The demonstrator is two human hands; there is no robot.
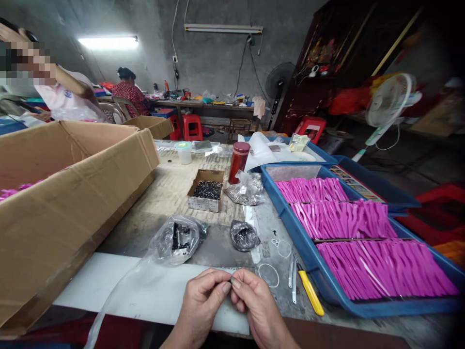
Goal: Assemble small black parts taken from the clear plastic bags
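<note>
My left hand (203, 303) and my right hand (256, 303) meet fingertip to fingertip above a white sheet (145, 286) at the table's near edge. Both pinch at the same spot; a tiny dark piece may be between them, too small to name. Just beyond lie an open clear plastic bag (178, 240) with small black parts and a dark plastic bag (244, 236) with its mouth open. Right of my right hand are a white rubber band (269, 275), two slim metal strips (292, 281) and a yellow-handled tool (311, 293).
A large cardboard box (72, 189) borders the left. At right stands a blue tray (290, 223) of magenta strips (348, 218). Farther back are a small box (204, 203) of dark screw-like pieces, a red canister (239, 162) and a clear bag (247, 189). Two people sit beyond.
</note>
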